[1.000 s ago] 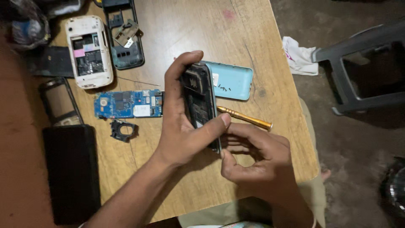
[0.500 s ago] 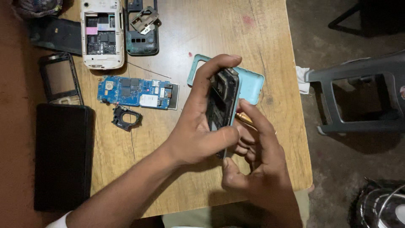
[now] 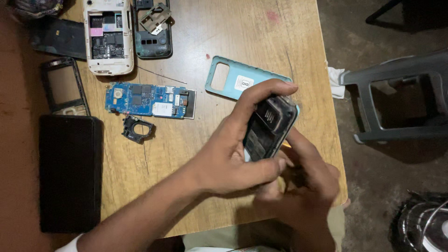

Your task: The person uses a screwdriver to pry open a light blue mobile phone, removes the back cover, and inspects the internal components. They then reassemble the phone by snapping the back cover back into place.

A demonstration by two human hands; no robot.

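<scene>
Both hands grip an opened black mobile phone [image 3: 269, 127] above the wooden table [image 3: 261, 42]

The left hand [image 3: 228, 161] clasps it between fingers and thumb; the right hand [image 3: 305, 179] closes on its lower end from beneath. Just behind the grip lies a light blue plastic back cover [image 3: 235, 79]; further left, a blue circuit board [image 3: 147, 100]

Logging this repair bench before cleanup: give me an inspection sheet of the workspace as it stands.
Surface: wooden table, scuffed, with a red spot.
Job's things: dark phone body, gripped by both hands.
Clutter: blue circuit board, white opened phone, teal back cover, small black frame, black slab.
Hands: left hand wraps the phone; right hand supports from below.
Cables: thin wire.
Surroundings: grey plastic chair, bare floor.
</scene>
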